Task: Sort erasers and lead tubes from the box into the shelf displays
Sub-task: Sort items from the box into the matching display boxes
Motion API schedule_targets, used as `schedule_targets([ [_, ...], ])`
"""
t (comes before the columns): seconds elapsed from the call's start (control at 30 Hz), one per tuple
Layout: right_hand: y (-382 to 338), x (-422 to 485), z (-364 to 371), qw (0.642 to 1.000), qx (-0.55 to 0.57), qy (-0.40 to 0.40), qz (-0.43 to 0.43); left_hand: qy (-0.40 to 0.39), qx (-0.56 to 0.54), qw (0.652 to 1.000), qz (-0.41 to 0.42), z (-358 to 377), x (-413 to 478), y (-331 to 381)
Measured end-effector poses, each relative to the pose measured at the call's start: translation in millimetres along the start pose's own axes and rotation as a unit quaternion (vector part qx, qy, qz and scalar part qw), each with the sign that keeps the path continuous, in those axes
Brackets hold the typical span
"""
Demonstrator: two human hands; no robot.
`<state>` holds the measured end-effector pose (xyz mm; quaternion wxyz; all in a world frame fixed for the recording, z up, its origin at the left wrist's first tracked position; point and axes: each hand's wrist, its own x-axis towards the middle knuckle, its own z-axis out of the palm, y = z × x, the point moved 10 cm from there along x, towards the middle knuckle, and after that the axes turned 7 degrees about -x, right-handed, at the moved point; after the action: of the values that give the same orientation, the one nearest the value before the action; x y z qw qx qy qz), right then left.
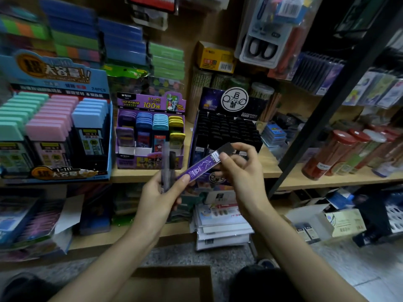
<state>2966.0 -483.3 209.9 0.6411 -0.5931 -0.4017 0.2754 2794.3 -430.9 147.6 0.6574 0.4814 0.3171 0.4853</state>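
Right hand (242,171): its fingers (225,158) pinch the dark upper end of a purple lead tube (202,165), at the centre of the frame.
Left hand (157,192): curled round a few upright tubes (166,162); its thumb lies against the purple lead tube's lower end.
Risk at the left grip: the thumb does two jobs. Easing it to free the purple lead tube could loosen the upright tubes and let them slip out.
Risk at the right grip: the pinch sits at the very tip, probably the cap. A hard pull there could pop it off and spill leads.
Tube to fingers: slanted from lower left to upper right, bridging the two hands and touching each.
Black display (226,129): just behind the tube on the shelf (270,168), packed with dark tops. It is likely the tube's home, and a crowded slot could jam it or tip its neighbours.
Purple display (150,131): to the left, holding coloured cases. A drop here would mis-sort the tube.
Blue display (54,127): far left, with pastel-topped cases.
Box (170,284): cardboard, bottom centre, below both forearms.
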Motion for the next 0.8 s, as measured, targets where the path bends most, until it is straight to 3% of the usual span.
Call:
schedule_targets([
  [0.1,-35,16,-29,0.99,-0.064,0.058,-0.109,-0.028,0.015,1.0,0.002,10,-4,0],
  [0.23,-69,27,-42,0.931,-0.247,0.076,-0.258,-0.004,0.024,1.0,-0.014,2,-1,-3],
  [0.53,-37,34,-5,0.89,-0.361,-0.056,-0.273,-0.007,0.016,0.999,-0.046,-3,-1,-13],
  [0.8,-34,37,-15,0.904,-0.34,-0.038,-0.255,-0.013,0.022,0.999,-0.044,-4,-2,-14],
])
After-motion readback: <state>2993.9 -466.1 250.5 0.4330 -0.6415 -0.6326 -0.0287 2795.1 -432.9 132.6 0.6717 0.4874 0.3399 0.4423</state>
